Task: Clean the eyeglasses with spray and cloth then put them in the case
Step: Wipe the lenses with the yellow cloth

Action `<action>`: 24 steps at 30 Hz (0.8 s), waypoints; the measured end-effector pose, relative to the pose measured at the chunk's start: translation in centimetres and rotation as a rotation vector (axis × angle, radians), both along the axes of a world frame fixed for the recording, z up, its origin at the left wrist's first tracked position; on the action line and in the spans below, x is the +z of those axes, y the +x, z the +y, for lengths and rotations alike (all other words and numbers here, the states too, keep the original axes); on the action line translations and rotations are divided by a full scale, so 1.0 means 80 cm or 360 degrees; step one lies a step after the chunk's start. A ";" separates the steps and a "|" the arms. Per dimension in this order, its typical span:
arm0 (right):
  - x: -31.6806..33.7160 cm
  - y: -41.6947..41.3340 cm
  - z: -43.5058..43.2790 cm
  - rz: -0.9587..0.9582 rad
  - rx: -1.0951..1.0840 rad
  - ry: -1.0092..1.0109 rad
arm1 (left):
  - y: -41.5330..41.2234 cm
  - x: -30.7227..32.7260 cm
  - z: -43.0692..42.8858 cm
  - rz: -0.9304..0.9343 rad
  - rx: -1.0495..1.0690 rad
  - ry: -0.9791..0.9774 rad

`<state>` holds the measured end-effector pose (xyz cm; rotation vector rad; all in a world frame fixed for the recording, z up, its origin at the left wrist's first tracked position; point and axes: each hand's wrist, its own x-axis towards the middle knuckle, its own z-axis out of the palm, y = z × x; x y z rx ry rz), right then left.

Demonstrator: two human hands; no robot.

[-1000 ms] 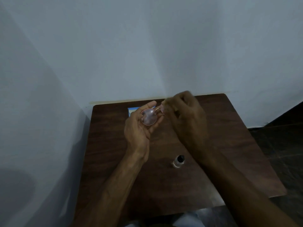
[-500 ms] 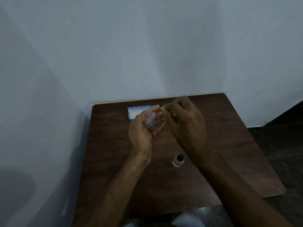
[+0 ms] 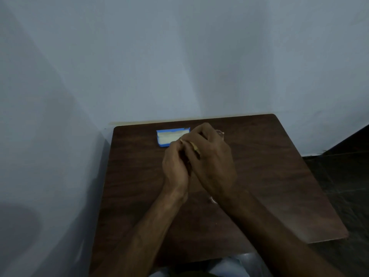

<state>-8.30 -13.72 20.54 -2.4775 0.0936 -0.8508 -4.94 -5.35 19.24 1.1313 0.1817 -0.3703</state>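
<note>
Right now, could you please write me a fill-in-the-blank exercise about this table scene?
1. The colour of the case on the table is ____.
2. The case is not shut but ____.
3. The left hand and right hand are together, not ____.
Missing words: blue, open, apart.

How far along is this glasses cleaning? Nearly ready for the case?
Done: spraying seems over, since the spray bottle stands unheld on the table, mostly hidden by the right forearm. In hand: the left hand and right hand grip the eyeglasses together; whether a cloth is used is hidden. Left: placing them in the open blue case.
</note>
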 end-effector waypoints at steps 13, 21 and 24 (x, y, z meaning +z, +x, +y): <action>-0.020 -0.024 -0.006 0.0228 0.0232 -0.0129 | 0.005 0.002 0.008 0.0127 -0.0264 -0.0214; -0.015 -0.022 -0.047 -0.0047 -0.0232 -0.0038 | 0.016 0.005 0.008 0.0123 -0.0202 -0.0338; -0.005 -0.009 -0.057 -0.0198 -0.0339 0.0066 | 0.009 0.001 0.005 0.0058 -0.0241 -0.0359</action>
